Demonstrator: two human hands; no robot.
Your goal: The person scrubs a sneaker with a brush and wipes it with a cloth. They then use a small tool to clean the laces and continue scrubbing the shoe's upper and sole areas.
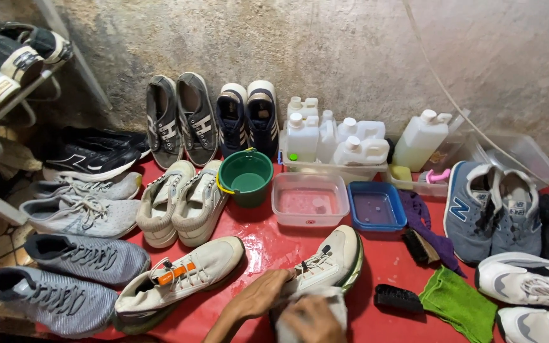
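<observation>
Red wet floor, shoes lining wall. Left hand gripping white sneaker at heel end, toe pointing away-right. Right hand pressing grey cloth against it, fingers curling closed.

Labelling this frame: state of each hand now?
Left hand: resting on the white sneaker, open or closed cannot be told.
Right hand: closed on a white cloth against the sneaker.

Right hand — cloth hides shoe heel.
</observation>
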